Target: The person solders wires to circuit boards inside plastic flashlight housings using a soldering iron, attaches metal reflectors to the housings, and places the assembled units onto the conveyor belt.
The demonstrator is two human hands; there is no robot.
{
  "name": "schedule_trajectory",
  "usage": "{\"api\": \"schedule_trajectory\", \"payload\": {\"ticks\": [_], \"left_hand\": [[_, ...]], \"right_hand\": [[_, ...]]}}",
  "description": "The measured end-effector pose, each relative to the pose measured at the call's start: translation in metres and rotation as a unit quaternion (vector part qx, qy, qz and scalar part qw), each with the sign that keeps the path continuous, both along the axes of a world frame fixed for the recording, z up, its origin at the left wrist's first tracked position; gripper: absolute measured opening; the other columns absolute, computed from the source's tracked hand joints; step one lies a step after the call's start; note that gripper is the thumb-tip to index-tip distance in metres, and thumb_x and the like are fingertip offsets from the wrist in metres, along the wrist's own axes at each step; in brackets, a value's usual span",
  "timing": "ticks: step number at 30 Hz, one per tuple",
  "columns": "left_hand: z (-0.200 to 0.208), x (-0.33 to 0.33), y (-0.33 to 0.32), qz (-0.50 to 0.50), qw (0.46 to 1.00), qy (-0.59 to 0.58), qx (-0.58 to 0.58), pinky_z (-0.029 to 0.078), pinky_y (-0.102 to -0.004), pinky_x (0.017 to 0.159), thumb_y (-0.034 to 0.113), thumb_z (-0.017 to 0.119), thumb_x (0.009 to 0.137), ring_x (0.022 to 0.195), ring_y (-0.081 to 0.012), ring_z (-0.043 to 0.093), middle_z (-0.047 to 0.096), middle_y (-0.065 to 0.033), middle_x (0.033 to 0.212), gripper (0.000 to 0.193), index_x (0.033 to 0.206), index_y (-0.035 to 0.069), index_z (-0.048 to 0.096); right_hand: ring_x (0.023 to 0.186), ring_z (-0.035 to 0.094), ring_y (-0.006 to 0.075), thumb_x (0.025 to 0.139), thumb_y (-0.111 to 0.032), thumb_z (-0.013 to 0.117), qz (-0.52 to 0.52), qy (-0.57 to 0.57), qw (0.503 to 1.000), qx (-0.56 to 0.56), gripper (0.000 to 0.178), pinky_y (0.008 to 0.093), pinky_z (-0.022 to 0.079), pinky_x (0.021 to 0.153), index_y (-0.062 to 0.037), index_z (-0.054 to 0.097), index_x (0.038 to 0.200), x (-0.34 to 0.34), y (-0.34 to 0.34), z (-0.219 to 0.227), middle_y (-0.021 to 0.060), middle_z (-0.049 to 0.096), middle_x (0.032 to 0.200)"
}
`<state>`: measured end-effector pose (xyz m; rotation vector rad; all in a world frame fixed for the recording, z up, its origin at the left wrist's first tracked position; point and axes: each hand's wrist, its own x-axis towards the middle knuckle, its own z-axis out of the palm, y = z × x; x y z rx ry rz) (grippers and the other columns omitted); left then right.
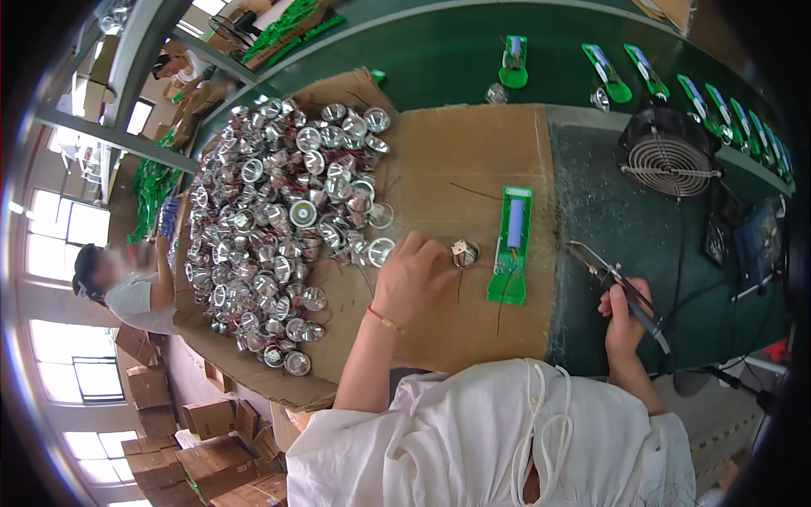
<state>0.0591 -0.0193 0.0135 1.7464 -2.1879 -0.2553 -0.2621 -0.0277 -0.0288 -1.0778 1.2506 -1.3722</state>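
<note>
My left hand is over the brown cardboard mat, its bent fingers and thumb closed at the left edge of a small silver lamp reflector. The reflector's pale back faces up, and a thin dark wire hangs from it. Just right of it lies a green plastic lamp housing with a blue-purple cylindrical battery inside and thin wires sticking out. My right hand grips a soldering iron with a metal wire guide at its front, the tip pointing up and left over the green bench, apart from the housing.
A big heap of silver reflectors fills the cardboard tray on the left. Along the far belt stand several green housings with batteries. A fan sits at the far right. Another person works at the left.
</note>
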Motion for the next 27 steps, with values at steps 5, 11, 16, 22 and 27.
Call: {"api": "schedule_trajectory", "payload": {"ticks": [5,11,16,22,27], "left_hand": [[-0.010,-0.028,-0.007,0.020,0.998,0.015,-0.050,0.044,-0.0374,0.070,0.012,0.066,0.068,0.082,-0.0256,0.053,0.056,-0.0038,0.090,0.017,0.081,0.010,0.055],[0.003,-0.025,0.000,0.000,0.994,-0.018,-0.104,0.044,-0.0375,0.075,0.010,0.068,0.066,0.090,-0.0270,0.053,0.053,-0.0065,0.098,0.035,0.099,0.016,0.056],[-0.001,-0.044,-0.005,-0.079,0.983,-0.036,-0.164,0.039,-0.0401,0.084,0.013,0.069,0.065,0.109,-0.0248,0.048,0.051,-0.0051,0.115,0.032,0.096,0.017,0.062],[-0.001,-0.034,0.009,0.073,0.967,0.176,-0.172,0.047,-0.0331,0.072,0.003,0.066,0.069,0.083,-0.0259,0.061,0.063,-0.0081,0.080,0.008,0.077,0.003,0.064],[0.016,-0.049,0.032,0.238,0.876,0.406,0.105,0.046,-0.0202,0.056,0.009,0.066,0.078,0.063,-0.0048,0.057,0.066,-0.0084,0.075,0.014,0.085,-0.002,0.066]], "right_hand": [[0.053,0.052,0.0086,0.083,-0.014,0.059,-0.002,0.004,1.000,-0.010,0.017,0.0189,0.041,0.049,0.0005,0.052,0.090,-0.003,0.001,0.000,0.0063,0.057,0.066],[0.053,0.052,0.0084,0.084,-0.014,0.059,-0.002,0.009,1.000,-0.016,0.017,0.0192,0.041,0.048,0.0004,0.052,0.089,-0.005,0.003,-0.002,0.0063,0.057,0.067],[0.053,0.051,0.0082,0.084,-0.015,0.059,0.002,0.018,1.000,-0.024,0.018,0.0193,0.041,0.048,0.0003,0.052,0.089,-0.004,0.004,0.001,0.0062,0.057,0.067],[0.054,0.052,0.0083,0.084,-0.012,0.059,0.006,0.015,1.000,-0.020,0.016,0.0194,0.042,0.049,0.0005,0.051,0.089,-0.005,0.007,0.002,0.0062,0.057,0.067],[0.061,0.053,0.0089,0.079,-0.001,0.059,0.127,0.006,0.989,-0.071,0.016,0.0195,0.043,0.056,0.0020,0.049,0.091,0.007,0.021,0.016,0.0086,0.055,0.079]]}}
